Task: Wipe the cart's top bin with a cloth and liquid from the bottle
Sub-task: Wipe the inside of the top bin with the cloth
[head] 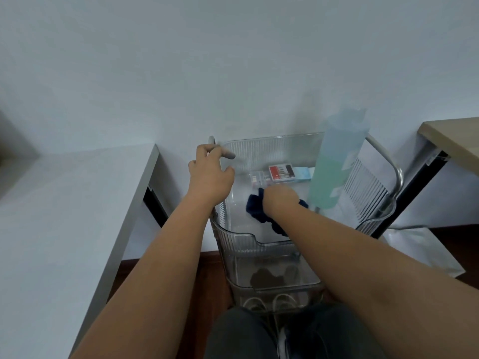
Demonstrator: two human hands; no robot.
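Wiping underway: right hand point(280, 199) presses cloth point(255, 211) on bin point(272, 143) floor, fingers blurred, cannot tell; left hand point(211, 174), fingers curled on rim, should steady it.

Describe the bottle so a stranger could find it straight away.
Start at the clear ribbed top bin of the cart against the white wall. At its right side stands the bottle: tall, translucent, part full of pale green liquid, far taller than the small red box beside it.
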